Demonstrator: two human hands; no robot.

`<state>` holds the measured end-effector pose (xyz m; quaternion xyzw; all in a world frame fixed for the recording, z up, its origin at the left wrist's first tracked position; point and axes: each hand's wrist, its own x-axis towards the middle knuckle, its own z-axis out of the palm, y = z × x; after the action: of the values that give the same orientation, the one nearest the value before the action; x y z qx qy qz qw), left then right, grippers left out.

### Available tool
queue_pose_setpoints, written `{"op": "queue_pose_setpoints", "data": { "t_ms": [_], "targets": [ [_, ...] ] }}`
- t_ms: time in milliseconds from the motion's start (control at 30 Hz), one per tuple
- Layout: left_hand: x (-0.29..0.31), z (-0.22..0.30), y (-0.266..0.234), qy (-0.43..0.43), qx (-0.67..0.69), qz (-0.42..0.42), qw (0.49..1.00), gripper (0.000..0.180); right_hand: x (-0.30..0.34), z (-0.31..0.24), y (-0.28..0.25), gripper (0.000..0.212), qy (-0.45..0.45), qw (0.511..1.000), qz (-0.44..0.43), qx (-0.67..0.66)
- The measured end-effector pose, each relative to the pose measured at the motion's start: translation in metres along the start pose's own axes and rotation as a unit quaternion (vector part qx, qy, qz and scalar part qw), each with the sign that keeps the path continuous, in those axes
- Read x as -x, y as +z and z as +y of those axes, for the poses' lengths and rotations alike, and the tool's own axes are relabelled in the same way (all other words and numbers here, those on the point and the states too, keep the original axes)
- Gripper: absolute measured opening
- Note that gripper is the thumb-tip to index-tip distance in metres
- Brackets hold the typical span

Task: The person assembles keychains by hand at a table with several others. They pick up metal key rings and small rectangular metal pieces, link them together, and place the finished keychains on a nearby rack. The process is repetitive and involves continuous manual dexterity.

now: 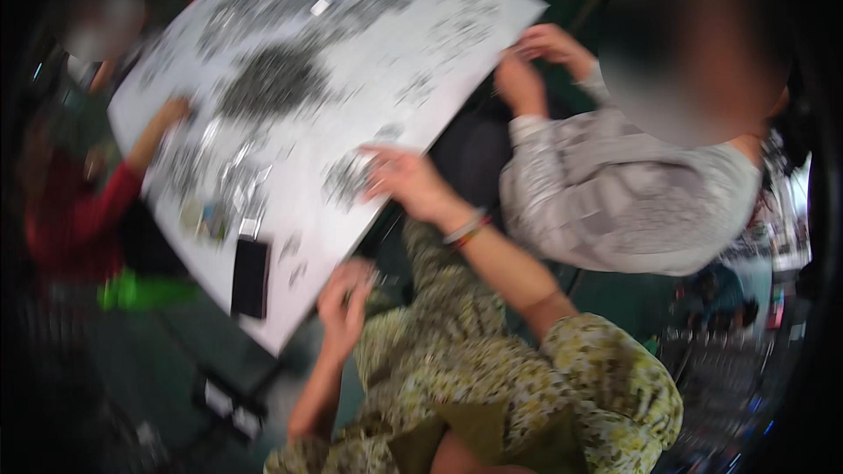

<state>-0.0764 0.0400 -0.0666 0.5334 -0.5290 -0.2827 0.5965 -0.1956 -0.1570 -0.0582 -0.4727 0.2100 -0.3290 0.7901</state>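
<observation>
My right hand [408, 184] reaches over the near edge of the white tabletop [299, 184], its fingers stretched and apart. Just beyond its fingertips lies a small heap of dark and shiny little pieces [347, 177], too blurred to name. My left hand [345, 298] is held off the table's near edge, in front of my body. Its fingers are curled together, and a small glint shows beside them; what they hold cannot be made out. A large dark heap of similar little pieces [277, 79] covers the middle of the table.
A black phone-like slab [251, 277] lies near the table's closest corner, with clear plastic bags [241, 180] behind it. To the right, a person in a grey patterned top [615, 184] works with both hands by the edge. Across the left side reaches a red-sleeved arm [132, 171].
</observation>
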Motion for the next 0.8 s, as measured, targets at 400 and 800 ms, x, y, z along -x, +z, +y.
{"op": "queue_pose_setpoints", "data": {
  "t_ms": [400,800],
  "targets": [
    [-0.026,-0.008,0.027,-0.058,0.018,0.043,0.997,0.012,0.052,-0.026,0.022,0.043,0.015,0.986,-0.014,0.165],
    [-0.037,-0.012,0.048,-0.046,-0.048,0.026,0.997,0.009,0.051,-0.022,0.013,0.024,-0.038,0.969,0.084,0.228]
  ]
}}
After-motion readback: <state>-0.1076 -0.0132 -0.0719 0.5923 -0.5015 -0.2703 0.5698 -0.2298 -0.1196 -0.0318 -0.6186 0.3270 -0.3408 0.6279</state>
